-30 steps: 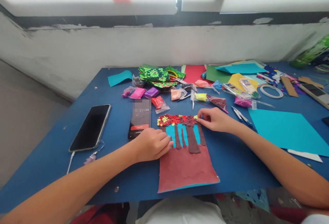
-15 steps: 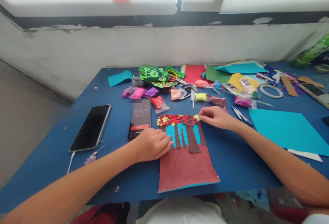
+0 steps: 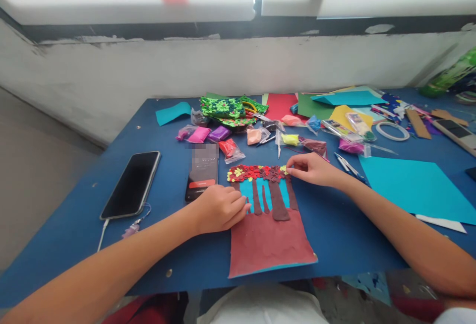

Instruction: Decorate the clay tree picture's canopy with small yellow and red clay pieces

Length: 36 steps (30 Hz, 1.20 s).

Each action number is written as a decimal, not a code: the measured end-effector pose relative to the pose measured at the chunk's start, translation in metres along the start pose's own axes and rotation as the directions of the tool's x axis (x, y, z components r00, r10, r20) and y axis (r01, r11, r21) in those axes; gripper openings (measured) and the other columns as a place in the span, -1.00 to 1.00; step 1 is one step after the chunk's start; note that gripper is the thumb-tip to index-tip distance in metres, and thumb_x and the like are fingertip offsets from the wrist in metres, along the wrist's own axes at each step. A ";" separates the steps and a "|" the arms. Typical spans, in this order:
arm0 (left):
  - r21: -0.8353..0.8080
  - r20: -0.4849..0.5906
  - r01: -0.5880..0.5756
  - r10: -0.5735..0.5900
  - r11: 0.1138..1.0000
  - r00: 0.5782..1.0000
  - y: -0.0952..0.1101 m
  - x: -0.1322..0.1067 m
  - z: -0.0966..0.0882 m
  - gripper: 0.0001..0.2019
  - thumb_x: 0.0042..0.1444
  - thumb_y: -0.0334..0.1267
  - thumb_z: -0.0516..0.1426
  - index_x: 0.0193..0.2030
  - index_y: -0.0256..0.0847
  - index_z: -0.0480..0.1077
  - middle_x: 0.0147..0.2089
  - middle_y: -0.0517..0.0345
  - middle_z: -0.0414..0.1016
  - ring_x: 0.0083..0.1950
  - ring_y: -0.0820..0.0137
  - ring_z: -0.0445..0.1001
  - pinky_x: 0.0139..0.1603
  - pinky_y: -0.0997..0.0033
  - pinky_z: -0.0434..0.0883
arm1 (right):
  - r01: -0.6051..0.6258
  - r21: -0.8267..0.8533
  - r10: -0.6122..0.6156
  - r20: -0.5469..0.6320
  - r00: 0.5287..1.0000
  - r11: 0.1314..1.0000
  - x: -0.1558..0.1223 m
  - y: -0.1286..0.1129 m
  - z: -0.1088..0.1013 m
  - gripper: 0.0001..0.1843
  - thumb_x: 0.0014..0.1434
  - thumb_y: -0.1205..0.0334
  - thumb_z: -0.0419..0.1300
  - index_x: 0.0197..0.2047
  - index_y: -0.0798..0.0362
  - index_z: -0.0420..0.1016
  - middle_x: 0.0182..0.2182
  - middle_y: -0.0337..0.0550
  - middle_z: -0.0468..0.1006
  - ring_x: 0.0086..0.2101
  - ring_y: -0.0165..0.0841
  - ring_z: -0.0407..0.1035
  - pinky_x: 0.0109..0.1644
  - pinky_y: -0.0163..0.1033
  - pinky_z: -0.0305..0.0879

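Observation:
A clay picture [image 3: 268, 234] on blue card lies in front of me: brown ground, brown trunks, and a band of small red and yellow clay flowers [image 3: 256, 172] along its top. My left hand [image 3: 219, 209] rests curled on the picture's left edge, fingertips pressed against it. My right hand [image 3: 311, 170] is pinched at the top right corner of the flower band, fingertips touching the clay there. Whether a small piece sits in the pinch is hidden.
Two phones [image 3: 131, 184] [image 3: 203, 171] lie left of the picture. Behind it are small bags of coloured clay [image 3: 199, 134], a green clay piece [image 3: 223, 107], paper sheets [image 3: 416, 185], a tape roll [image 3: 392, 131] and another phone [image 3: 455, 133] at the far right. The blue table [image 3: 156, 254] ends near my body.
My right hand's fingertips shifted slightly back and forth along the top right corner of the flower band. The left hand has stayed still.

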<state>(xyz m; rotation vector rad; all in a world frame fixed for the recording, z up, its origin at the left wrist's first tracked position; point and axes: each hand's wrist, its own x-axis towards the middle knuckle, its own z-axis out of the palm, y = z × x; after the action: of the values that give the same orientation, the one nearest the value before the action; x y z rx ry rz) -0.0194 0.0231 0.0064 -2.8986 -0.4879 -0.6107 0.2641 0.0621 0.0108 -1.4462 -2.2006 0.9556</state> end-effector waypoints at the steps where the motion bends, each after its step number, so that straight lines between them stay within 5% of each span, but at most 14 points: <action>1: 0.000 0.000 -0.002 0.002 1.000 1.000 0.000 0.000 0.000 -0.56 0.32 -0.36 -0.16 -0.52 -0.28 0.37 -0.61 0.13 0.36 -0.60 0.38 0.32 -0.61 0.38 0.20 | -0.001 -0.002 0.001 -0.001 1.000 1.000 0.000 0.000 0.000 -0.63 0.04 -0.07 0.09 -0.41 0.09 0.46 -0.71 -0.32 0.24 -0.63 -0.49 0.07 -0.53 -0.32 -0.04; 11: 0.010 0.010 -0.007 0.007 1.000 1.000 -0.001 -0.001 0.000 -0.59 0.32 -0.36 -0.16 -0.51 -0.27 0.35 -0.60 0.14 0.35 -0.59 0.41 0.32 -0.60 0.42 0.20 | 0.002 -0.037 -0.002 -0.006 1.000 0.999 0.001 0.003 -0.001 -0.59 0.06 -0.12 0.10 -0.42 0.07 0.49 -0.72 -0.32 0.22 -0.62 -0.48 0.08 -0.52 -0.31 -0.04; 36: 0.013 -0.001 -0.015 0.015 1.000 1.000 -0.001 0.000 -0.001 -0.56 0.33 -0.36 -0.17 -0.51 -0.27 0.38 -0.61 0.15 0.35 -0.59 0.40 0.30 -0.61 0.38 0.18 | 0.034 -0.335 -0.051 -0.043 0.998 0.942 -0.008 -0.007 0.000 -0.78 0.15 0.14 0.05 -0.33 0.00 0.50 -0.67 -0.25 0.34 -0.60 -0.41 0.18 -0.46 -0.30 -0.04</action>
<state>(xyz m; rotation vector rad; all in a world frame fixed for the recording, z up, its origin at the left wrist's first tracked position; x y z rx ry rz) -0.0196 0.0238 0.0071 -2.8872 -0.4679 -0.6050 0.2632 0.0528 0.0163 -1.5354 -2.4318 0.5403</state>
